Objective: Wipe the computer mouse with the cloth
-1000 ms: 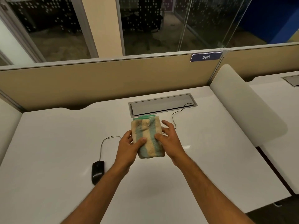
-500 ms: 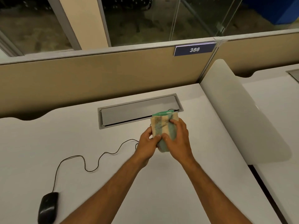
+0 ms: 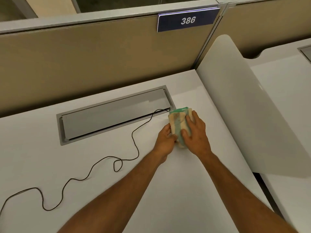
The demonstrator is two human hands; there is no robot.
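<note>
A folded cloth (image 3: 177, 120) with beige and green stripes rests on the white desk (image 3: 168, 190), right of the cable hatch. My right hand (image 3: 195, 132) lies flat on top of it, fingers spread over the fabric. My left hand (image 3: 165, 140) pinches the cloth's near left edge. The computer mouse is out of view past the left edge; only its black cable (image 3: 87, 174) shows, snaking from the hatch across the desk to the lower left.
A grey cable hatch (image 3: 111, 115) is set into the desk near the tan partition (image 3: 101, 56) with a "386" sign (image 3: 187, 20). A white side divider (image 3: 244, 106) stands just right of the cloth, with another desk beyond it.
The view has swung right and downward, so the mouse has left the frame. The cloth has come down onto the desk, with my right hand now flat on top.
</note>
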